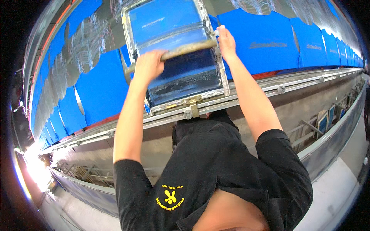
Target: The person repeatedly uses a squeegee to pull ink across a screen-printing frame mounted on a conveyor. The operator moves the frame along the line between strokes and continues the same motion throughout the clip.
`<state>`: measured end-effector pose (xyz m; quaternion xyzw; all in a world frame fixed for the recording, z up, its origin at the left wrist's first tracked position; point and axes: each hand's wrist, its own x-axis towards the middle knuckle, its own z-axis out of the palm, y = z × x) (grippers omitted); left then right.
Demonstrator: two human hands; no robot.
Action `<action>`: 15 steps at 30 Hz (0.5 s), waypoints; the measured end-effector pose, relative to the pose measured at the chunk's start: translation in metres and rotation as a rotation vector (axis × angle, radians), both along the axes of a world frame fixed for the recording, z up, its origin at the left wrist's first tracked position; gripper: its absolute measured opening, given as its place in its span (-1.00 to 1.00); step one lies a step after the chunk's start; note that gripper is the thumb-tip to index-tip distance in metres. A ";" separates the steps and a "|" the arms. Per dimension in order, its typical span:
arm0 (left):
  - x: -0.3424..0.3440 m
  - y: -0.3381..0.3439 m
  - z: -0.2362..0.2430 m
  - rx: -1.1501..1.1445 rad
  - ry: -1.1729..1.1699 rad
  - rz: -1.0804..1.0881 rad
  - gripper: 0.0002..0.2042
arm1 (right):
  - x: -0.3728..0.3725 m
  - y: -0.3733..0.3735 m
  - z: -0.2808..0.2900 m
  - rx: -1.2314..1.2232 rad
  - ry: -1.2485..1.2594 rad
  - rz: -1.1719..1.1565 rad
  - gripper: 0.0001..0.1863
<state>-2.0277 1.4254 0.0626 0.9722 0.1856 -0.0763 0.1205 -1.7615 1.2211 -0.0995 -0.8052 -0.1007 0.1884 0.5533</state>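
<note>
A screen-printing frame [226,82], pale and crusted at its edges, lies over blue cloth pieces on the long table ahead. Its mesh is dark blue in the nearer part and brighter blue farther away. Across the mesh runs a squeegee [189,47] with a long wooden handle. My left hand [149,66] is closed round that handle toward its left side. By the squeegee's right end, my right hand [226,41] rests against the frame's right edge, its fingers mostly straight and pointing away from me. Whether it also touches the squeegee, I cannot tell.
Several blue cloth pieces [254,42] lie in a row along the table to both sides. A metal rail [281,89] runs along the near edge, with a clamp [193,107] at the frame. Below right, flat panels [323,122] stand in a lower rack.
</note>
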 end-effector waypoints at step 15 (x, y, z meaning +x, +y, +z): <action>-0.026 -0.047 -0.063 0.042 -0.130 0.075 -0.43 | 0.003 0.003 -0.016 0.185 -0.030 -0.035 -0.42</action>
